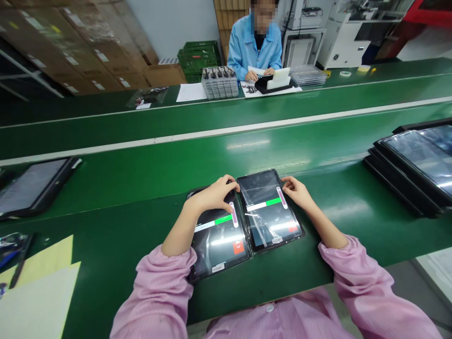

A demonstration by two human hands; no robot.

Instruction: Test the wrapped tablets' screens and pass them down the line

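Note:
Two black tablets lie side by side on the green belt in front of me, screens lit with green bars and red buttons. My left hand (213, 194) rests over the top of the left tablet (219, 240), fingers curled down on its upper right edge. My right hand (296, 190) touches the upper right edge of the right tablet (270, 212), fingers bent against the rim. A clear film covers the right tablet's screen. Pink sleeves cover both my arms.
A stack of black tablets (413, 169) lies at the right, another tablet (31, 186) at the left. Yellow and white paper sheets (38, 287) sit at the near left. Across the belt (141, 169) a person in a blue coat (254, 44) works beside a tray of parts (219, 82).

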